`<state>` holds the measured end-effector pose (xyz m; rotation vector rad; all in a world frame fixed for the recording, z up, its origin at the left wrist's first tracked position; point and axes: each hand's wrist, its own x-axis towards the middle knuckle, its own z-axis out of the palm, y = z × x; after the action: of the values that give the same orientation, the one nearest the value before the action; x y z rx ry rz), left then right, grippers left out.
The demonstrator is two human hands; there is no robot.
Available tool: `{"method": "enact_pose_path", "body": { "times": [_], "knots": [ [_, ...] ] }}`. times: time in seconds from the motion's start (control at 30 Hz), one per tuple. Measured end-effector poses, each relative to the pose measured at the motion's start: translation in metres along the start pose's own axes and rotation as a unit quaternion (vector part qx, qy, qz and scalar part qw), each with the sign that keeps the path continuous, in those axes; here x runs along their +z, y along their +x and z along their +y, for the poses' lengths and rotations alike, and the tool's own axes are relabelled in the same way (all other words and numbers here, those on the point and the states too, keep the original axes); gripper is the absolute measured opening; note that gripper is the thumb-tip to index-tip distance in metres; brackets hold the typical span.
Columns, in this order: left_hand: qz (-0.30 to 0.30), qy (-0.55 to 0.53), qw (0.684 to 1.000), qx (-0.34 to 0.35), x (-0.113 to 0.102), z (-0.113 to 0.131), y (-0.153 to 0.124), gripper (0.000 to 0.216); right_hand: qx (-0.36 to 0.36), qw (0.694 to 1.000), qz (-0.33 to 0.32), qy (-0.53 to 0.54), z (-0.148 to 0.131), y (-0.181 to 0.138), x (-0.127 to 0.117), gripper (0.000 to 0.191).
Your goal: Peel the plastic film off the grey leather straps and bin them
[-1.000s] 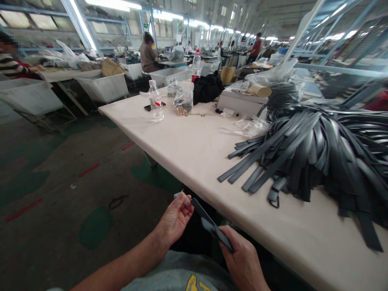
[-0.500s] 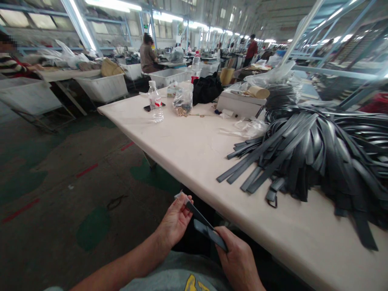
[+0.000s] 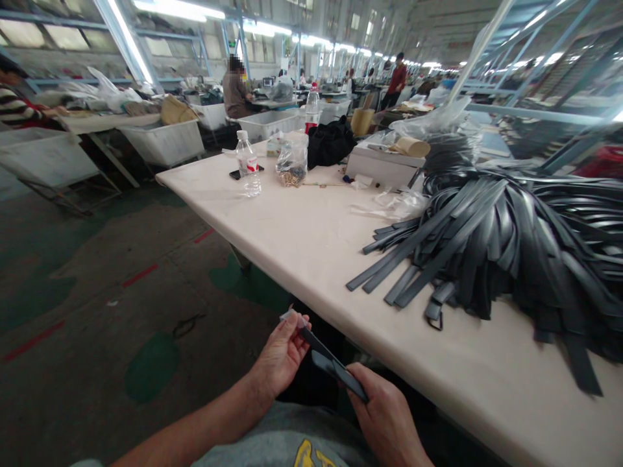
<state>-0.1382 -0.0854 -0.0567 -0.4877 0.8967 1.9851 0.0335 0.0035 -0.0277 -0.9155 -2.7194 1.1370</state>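
Below the table edge, over my lap, my left hand point(image 3: 282, 353) pinches a small pale tab point(image 3: 291, 315) at the end of a dark strap point(image 3: 331, 362). My right hand point(image 3: 384, 415) is closed round the same strap's lower end. The strap runs slantwise between the two hands. A big heap of similar dark grey straps point(image 3: 496, 240) lies on the cream table point(image 3: 311, 240) to the right, some with metal buckles.
A water bottle point(image 3: 248, 163), a phone, a clear bag of small parts point(image 3: 292, 162), a black bag point(image 3: 331, 141) and a white box point(image 3: 384, 167) sit at the table's far end. White bins and seated people at other tables stand to the left. Bare floor lies left.
My left hand has slid along the strap so the pale tab sits at its fingertips. The view has shifted slightly; the heap has not moved.
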Motion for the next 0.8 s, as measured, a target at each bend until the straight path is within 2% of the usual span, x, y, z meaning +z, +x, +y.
{"method": "enact_pose_path", "body": {
  "times": [0.17, 0.27, 0.43, 0.63, 0.8],
  "knots": [
    [-0.012, 0.011, 1.000, 0.010, 0.000, -0.002, -0.002, 0.011, 0.001, 1.000, 0.007, -0.011, -0.004, 0.006, -0.004, 0.020],
    [-0.002, 0.012, 1.000, 0.005, 0.000, 0.000, -0.003, 0.007, -0.001, 1.000, 0.005, -0.016, -0.003, 0.009, -0.007, 0.019],
    [0.021, 0.010, 1.000, -0.013, 0.000, 0.004, -0.002, 0.012, -0.002, 1.000, 0.026, -0.012, 0.002, 0.004, -0.012, 0.020],
    [0.022, -0.009, 1.000, 0.000, 0.001, 0.000, -0.002, 0.011, -0.050, 0.995, 0.081, -0.032, -0.002, 0.002, 0.000, 0.025],
    [0.030, -0.013, 0.999, 0.002, 0.001, -0.001, -0.001, 0.009, -0.047, 0.996, 0.066, -0.039, 0.001, 0.003, 0.009, 0.022]
  ]
}}
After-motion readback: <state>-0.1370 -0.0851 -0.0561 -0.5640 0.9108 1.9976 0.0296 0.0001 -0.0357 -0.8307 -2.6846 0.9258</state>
